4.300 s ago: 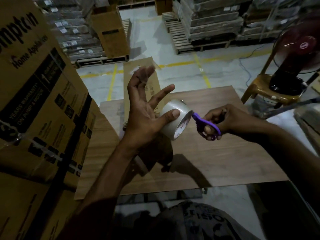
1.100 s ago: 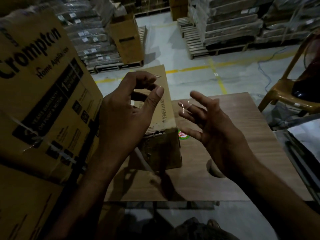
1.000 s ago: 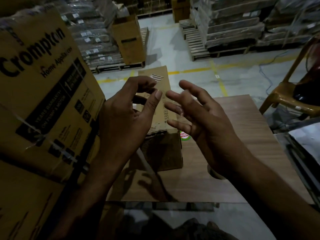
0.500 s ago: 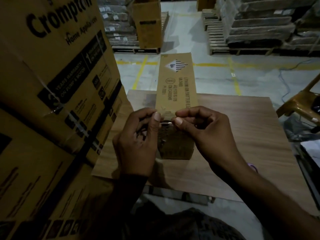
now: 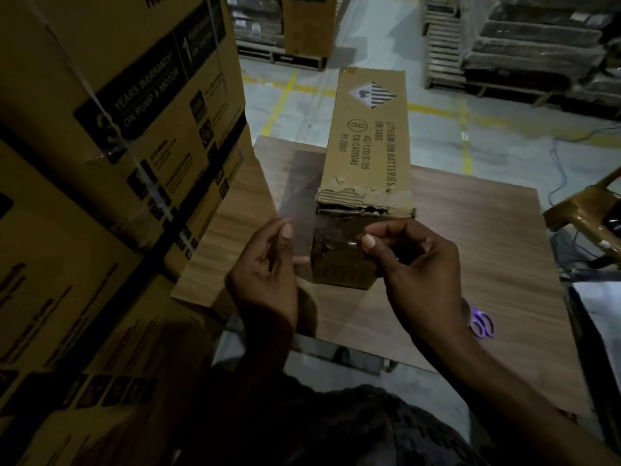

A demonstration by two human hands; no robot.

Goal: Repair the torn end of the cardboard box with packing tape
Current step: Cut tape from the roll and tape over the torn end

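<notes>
Before torn box end (image 5: 364, 201), clear tape strip (image 5: 331, 235) stretched, pinched by left hand (image 5: 265, 280) and right hand (image 5: 420, 267) fingers (image 5: 369, 244)

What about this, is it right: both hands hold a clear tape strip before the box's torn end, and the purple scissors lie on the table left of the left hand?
Wrong side: the head view shows the purple scissors on the table right of the right hand. The rest stands.

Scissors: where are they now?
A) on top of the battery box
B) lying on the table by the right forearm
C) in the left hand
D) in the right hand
B: the purple scissors lie on the table beside the right forearm, while the left hand and right hand pinch the tape strip.
</notes>
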